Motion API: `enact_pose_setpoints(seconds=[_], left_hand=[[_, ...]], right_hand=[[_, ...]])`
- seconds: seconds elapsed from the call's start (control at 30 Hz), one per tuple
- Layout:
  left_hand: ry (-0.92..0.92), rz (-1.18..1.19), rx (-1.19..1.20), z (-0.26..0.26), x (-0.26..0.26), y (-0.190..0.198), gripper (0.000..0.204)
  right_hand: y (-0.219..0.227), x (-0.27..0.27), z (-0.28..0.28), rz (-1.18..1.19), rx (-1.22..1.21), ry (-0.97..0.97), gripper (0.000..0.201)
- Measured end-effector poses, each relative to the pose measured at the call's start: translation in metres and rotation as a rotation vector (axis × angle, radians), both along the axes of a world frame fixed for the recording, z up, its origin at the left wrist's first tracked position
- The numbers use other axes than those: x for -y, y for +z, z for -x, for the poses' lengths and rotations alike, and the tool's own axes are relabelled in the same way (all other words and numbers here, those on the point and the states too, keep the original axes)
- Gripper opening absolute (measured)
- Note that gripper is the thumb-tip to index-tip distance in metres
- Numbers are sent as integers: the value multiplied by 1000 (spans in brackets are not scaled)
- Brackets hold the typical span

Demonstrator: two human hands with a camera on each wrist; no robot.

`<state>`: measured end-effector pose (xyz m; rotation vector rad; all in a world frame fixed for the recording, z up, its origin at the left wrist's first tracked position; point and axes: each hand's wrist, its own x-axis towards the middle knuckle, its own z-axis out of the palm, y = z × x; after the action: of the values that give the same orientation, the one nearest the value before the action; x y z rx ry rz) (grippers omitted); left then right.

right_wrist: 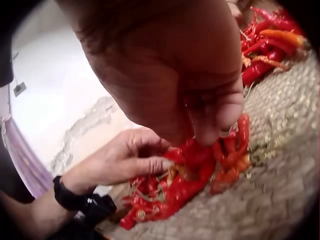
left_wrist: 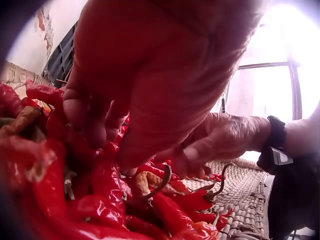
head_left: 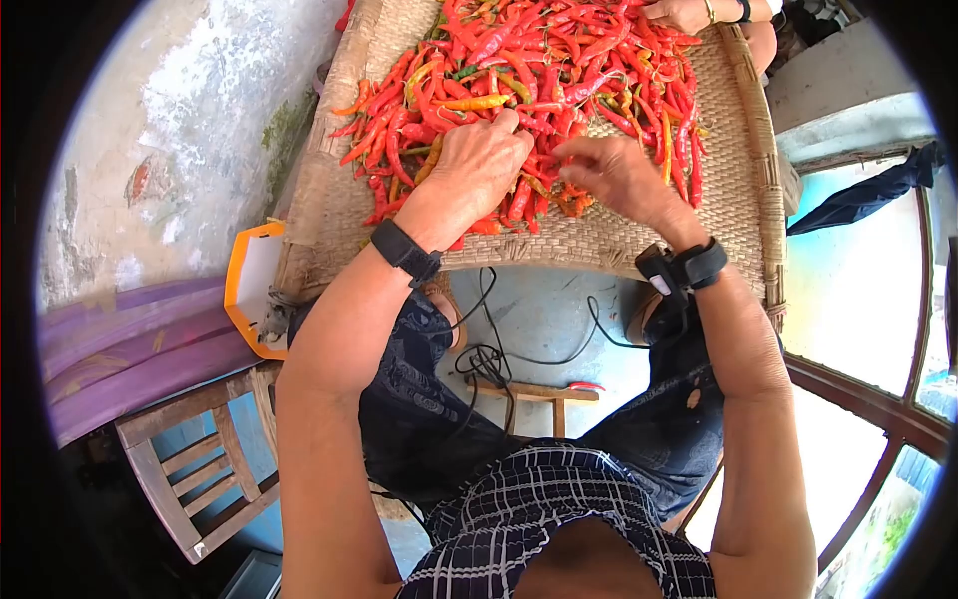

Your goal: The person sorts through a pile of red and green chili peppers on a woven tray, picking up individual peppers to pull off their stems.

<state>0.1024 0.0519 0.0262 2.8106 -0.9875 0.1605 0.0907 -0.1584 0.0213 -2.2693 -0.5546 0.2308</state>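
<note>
Many red chili peppers (head_left: 499, 45), a few of them yellow or orange, lie heaped on a woven tray (head_left: 733, 190). Reaching down into the near side of the heap is my left hand (head_left: 474, 165), its bent fingers among the peppers; whether they grip one I cannot tell. My right hand (head_left: 629, 180) is beside it, over the heap's near right part. Its fingers curl toward the thumb around a red chili pepper (right_wrist: 189, 120) in the right wrist view. Curved stems show on peppers (left_wrist: 167, 212) below the left hand.
Another person's hand (head_left: 681, 14) reaches in at the tray's far right. A wooden chair (head_left: 215, 469) stands at the lower left, below an orange-edged box (head_left: 254, 285). Black cables (head_left: 489, 359) trail on the floor between my legs. A peeling wall (head_left: 190, 130) rises at left.
</note>
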Motion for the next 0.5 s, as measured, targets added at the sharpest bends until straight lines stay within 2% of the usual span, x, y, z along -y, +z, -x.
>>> enact_pose_setpoints(seconds=[0.03,0.13,0.27,0.37,0.43,0.5], left_hand=[[1,0,-1,1,0,1,4],[-28,6,4,3,-2,3,4],[-84,2,10,5,-8,3,2],[-107,15,3,7,-12,5,3],[-109,36,-4,8,-14,7,4],[-114,61,-8,10,-15,9,7]], right_hand=[[-2,-6,5,0,-1,1,30],[-16,-15,13,146,237,24,37],[-23,-20,12,205,296,21,36],[-14,-17,11,242,277,56,27],[-9,-12,8,162,249,60,14],[1,-5,5,108,238,43,11]])
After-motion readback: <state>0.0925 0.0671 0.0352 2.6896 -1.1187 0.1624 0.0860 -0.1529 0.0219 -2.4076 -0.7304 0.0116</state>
